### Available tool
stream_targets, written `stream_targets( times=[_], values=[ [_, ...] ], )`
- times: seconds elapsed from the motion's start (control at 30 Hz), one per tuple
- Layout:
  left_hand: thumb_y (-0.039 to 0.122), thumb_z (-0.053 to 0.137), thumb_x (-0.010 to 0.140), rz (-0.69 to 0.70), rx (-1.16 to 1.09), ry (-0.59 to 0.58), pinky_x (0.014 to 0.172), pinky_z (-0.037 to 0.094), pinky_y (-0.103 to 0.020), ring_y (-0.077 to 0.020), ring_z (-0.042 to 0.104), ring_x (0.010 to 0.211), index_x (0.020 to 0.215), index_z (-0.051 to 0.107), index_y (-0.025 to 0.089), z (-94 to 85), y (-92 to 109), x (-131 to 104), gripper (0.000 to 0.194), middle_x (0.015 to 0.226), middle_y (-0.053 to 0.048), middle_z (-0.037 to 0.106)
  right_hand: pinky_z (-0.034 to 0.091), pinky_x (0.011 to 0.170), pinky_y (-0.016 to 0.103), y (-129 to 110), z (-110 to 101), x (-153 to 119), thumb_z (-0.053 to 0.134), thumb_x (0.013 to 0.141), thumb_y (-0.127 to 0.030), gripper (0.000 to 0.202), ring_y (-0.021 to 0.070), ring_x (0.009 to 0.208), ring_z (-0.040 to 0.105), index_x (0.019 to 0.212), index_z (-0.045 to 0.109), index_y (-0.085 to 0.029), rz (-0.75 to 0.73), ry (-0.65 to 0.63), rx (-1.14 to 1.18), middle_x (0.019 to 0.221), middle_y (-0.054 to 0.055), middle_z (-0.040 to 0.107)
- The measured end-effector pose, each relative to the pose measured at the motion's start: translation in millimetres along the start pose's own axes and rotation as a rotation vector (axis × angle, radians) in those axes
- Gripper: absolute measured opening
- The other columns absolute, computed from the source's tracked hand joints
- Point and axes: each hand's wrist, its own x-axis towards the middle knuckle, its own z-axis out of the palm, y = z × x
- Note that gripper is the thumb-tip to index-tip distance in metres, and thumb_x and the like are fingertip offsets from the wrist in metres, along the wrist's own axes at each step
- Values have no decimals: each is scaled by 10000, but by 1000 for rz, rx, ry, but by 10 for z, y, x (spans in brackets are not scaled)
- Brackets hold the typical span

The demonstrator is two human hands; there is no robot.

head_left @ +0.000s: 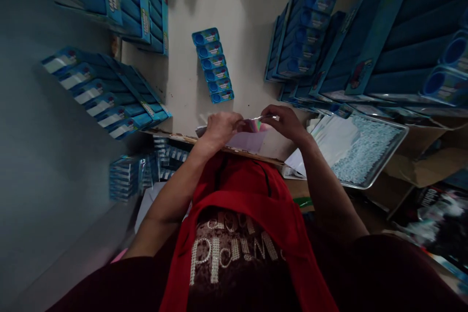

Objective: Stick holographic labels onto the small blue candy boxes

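At the near edge of the pale table [252, 19], my left hand [221, 127] pinches one end of a thin, shiny piece [252, 124] that glints pink and green. The other end is between the fingers of my right hand [285, 121]. It looks like plastic film or a small packet, but blur hides its exact kind. Just beneath lies a pale lilac sheet [246, 142]. Beyond my hands a row of several small blue boxes [217, 72] with printed ends stands on the table, touching neither hand.
Stacked blue cartons rise at the left [109, 87] and right [303, 34]. Right of my right forearm, a metal tray [387, 156] holds small pale-blue pieces and white papers [329, 136]. Cardboard boxes [413, 151] sit beyond it. More blue packs [126, 175] are low at left.
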Motion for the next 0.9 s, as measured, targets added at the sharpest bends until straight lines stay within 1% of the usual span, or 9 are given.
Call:
stream_targets(
  times=[0.1,0.17,0.23,0.3,0.43,0.6,0.7,0.8,0.9],
  values=[
    [365,696,1015,-9,-33,-17,790,513,-376,-324,786,991,1103,905,268,26,9,226,246,1037,-112,864,384,1125,472,-73,-15,58,662,1051,-576,420,290,1091,708,1255,803,-237,-76,-37,-295,1148,109,835],
    [348,744,968,4,-75,3,752,481,-363,-308,775,941,1068,917,287,27,-80,298,208,986,-89,865,319,1184,497,-99,3,125,599,1099,-478,329,271,1044,714,1153,840,-260,-108,-117,-384,1037,75,849],
    [356,792,919,-4,-130,51,724,450,-355,-296,758,896,1021,924,282,11,-239,303,182,952,-81,863,364,1115,455,-72,21,196,573,1106,-409,344,235,896,706,997,857,-248,-86,-168,-382,860,48,827],
    [377,836,876,-36,-218,123,705,426,-345,-271,730,827,934,925,271,11,-442,258,150,878,-74,850,419,932,382,9,34,248,613,1072,-415,338,211,794,681,944,860,-222,-19,-187,-290,790,47,804],
    [403,905,787,-163,-477,196,666,395,-318,-211,659,696,773,896,253,165,-803,153,151,709,-47,794,369,702,307,215,58,293,722,961,-527,353,182,724,650,891,855,-208,115,-285,32,754,26,779],
    [452,1009,570,-450,-847,302,613,382,-275,-156,583,618,629,794,185,522,-1016,180,348,616,-26,715,318,616,286,412,71,313,958,657,-608,481,134,631,496,632,712,-196,412,-92,182,584,-20,591],
    [416,1020,484,-605,-1039,465,577,370,-243,-112,512,588,603,707,176,675,-1105,225,412,589,18,639,339,583,263,504,128,295,966,622,-576,551,109,609,432,569,552,-217,594,54,422,562,-48,485],
    [391,994,461,-625,-1328,465,593,445,-226,-112,559,628,695,720,169,734,-1186,235,423,674,16,672,355,568,247,525,217,298,958,610,-550,517,103,624,445,646,557,-226,627,175,660,620,-48,518],
    [398,983,467,-588,-1482,414,630,524,-241,-133,621,684,757,741,159,649,-1215,159,447,731,-6,700,327,558,246,389,213,332,990,552,-562,529,102,613,427,737,621,-231,554,165,725,634,-60,515]
  ],
)
